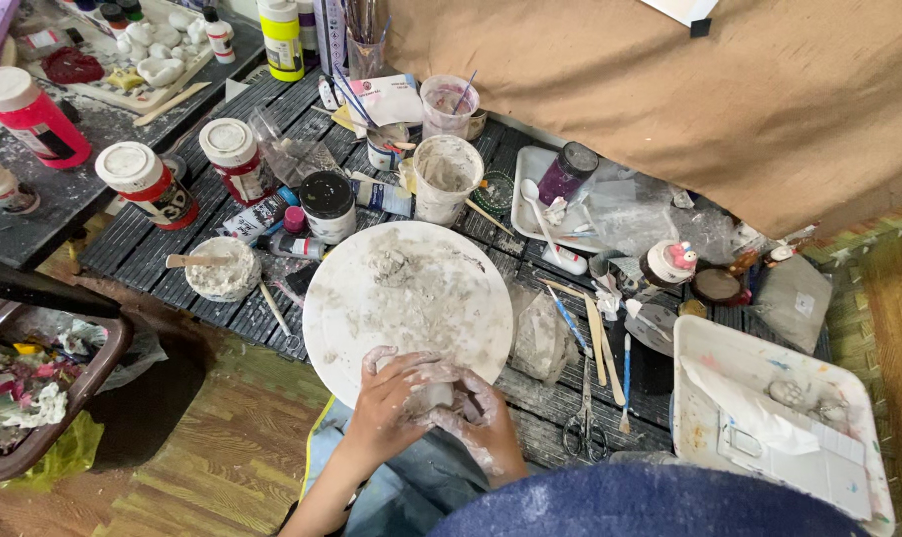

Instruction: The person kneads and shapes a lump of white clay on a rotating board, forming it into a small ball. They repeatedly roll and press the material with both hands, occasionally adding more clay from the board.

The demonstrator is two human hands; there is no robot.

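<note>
My left hand (389,398) and my right hand (479,416) are cupped together around a small lump of white clay (433,395) at the near edge of a round white board (408,293). Both hands are smeared with white clay. The lump is mostly hidden between my fingers. The board carries grey clay smears and a small clay scrap (389,264) near its far side.
Paint jars (148,184), a black-lidded tub (328,204), a clay-coated cup (446,177) and a small bowl of paste (222,268) stand behind the board. Scissors (584,423) and modelling sticks (600,338) lie to the right, beside a white tray (769,418). A brown bin (33,388) sits left.
</note>
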